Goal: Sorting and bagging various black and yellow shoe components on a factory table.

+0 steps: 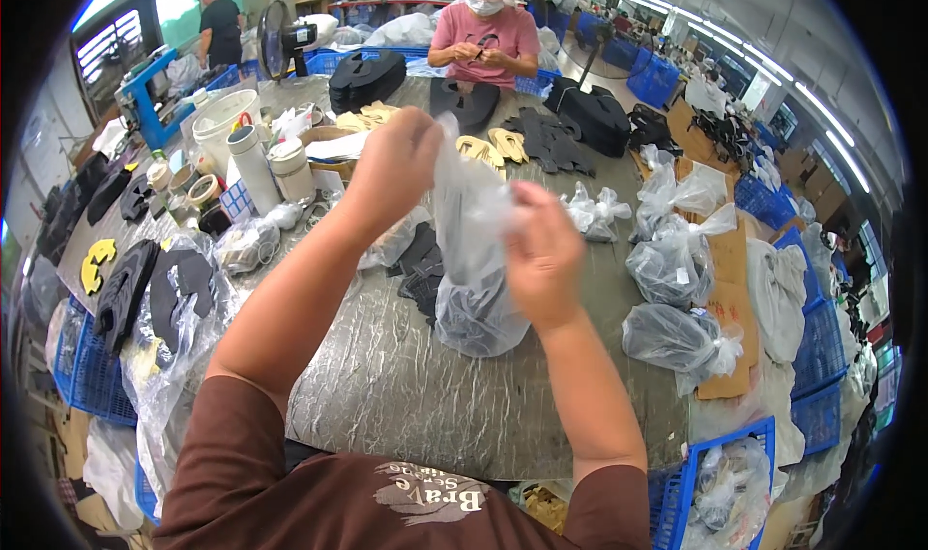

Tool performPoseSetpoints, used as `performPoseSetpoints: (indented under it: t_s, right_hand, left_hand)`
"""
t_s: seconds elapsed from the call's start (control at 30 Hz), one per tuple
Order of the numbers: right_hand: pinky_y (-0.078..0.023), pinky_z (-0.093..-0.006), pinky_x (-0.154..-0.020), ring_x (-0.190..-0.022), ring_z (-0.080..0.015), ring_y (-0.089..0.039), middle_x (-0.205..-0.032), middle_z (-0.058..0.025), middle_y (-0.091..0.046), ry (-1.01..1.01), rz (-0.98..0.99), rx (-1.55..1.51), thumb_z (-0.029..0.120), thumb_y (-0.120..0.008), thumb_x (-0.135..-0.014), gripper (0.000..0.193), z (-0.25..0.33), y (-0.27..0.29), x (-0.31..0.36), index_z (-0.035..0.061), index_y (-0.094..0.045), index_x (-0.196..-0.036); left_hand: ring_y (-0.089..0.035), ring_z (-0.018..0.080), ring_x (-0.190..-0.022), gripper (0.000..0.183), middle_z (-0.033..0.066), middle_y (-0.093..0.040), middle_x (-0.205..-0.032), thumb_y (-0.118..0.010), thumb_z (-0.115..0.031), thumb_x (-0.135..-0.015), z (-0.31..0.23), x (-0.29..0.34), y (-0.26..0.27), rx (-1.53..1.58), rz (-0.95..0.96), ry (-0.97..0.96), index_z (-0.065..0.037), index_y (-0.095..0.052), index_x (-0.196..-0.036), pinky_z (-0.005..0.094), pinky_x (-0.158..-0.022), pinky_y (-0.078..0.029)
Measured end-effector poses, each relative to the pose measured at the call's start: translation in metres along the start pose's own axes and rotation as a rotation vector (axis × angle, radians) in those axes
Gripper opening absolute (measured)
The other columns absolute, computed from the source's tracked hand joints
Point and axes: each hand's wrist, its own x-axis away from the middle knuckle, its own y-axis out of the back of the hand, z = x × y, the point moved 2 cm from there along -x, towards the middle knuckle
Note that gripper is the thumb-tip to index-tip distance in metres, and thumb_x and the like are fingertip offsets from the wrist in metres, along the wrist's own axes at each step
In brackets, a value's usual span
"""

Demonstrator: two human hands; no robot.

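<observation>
A clear plastic bag (481, 310) rests on the table in front of me, its upper part drawn up between my hands. Greyish contents show dimly through it; I cannot make out their kind. My left hand (398, 168) is closed on the bag's raised top edge. Lower and to the right, my right hand (544, 255) pinches the other side, its fingers slightly blurred. Dark cut pieces (422, 275) lie just left of the bag, partly hidden by it and my left arm.
Knotted plastic bags (672, 270) line the table's right side on cardboard (732, 303). A steel flask (253, 168), jars and a white bucket (224, 130) stand at the left. Across the table (387, 386), a masked person (486, 38) handles something small behind black stacked pieces (367, 81). Blue crates (667, 497) flank me.
</observation>
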Motion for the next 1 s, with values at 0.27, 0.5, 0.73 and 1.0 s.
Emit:
performPoseSetpoints:
  t_s: [0.27, 0.5, 0.73, 1.0]
  right_hand:
    - [-0.045, -0.0283, -0.066, -0.069, -0.015, -0.057, -0.079, -0.014, -0.065, -0.525, -0.108, -0.209, 0.008, -0.053, -0.086, 0.017, -0.029, 0.06, -0.042, -0.0011, -0.062, -0.097]
    - [-0.045, -0.0287, -0.078, -0.084, -0.0151, -0.06, -0.095, -0.0092, -0.065, -0.459, -0.237, -0.264, 0.014, -0.057, -0.088, 0.026, -0.034, 0.065, -0.043, -0.0025, -0.057, -0.108]
    - [-0.047, -0.0293, -0.082, -0.093, -0.0173, -0.059, -0.105, -0.0084, -0.06, -0.619, -0.266, -0.851, 0.002, -0.051, -0.087, 0.026, -0.007, 0.016, -0.017, 0.0004, -0.05, -0.114]
    - [-0.044, -0.0319, -0.087, -0.099, -0.0169, -0.054, -0.108, -0.0056, -0.055, -0.918, -0.465, -0.995, 0.011, -0.058, -0.086, 0.031, 0.016, 0.01, 0.099, 0.0034, -0.049, -0.115]
  left_hand:
    - [-0.056, 0.0091, -0.052, 0.014, 0.0043, -0.057, -0.064, -0.047, -0.011, -0.092, -0.014, -0.019, 0.036, 0.113, -0.1, 0.002, 0.0, -0.055, -0.09, 0.0214, -0.047, -0.044]
    - [-0.06, 0.0109, -0.069, 0.016, 0.0059, -0.061, -0.075, -0.048, -0.007, -0.089, -0.041, -0.027, 0.036, 0.297, -0.168, -0.143, 0.005, -0.058, -0.089, 0.0253, -0.063, -0.048]
    - [-0.047, 0.0204, -0.111, 0.057, 0.013, -0.05, -0.122, -0.061, -0.032, -0.084, -0.059, 0.033, -0.018, 0.229, 0.329, -0.391, 0.0, -0.043, -0.127, 0.0342, -0.095, -0.035]
    - [-0.057, 0.019, -0.1, 0.028, 0.0098, -0.063, -0.1, -0.059, -0.004, -0.08, 0.023, 0.108, -0.064, 0.876, 0.213, 0.336, 0.002, -0.057, -0.107, 0.0345, -0.086, -0.046]
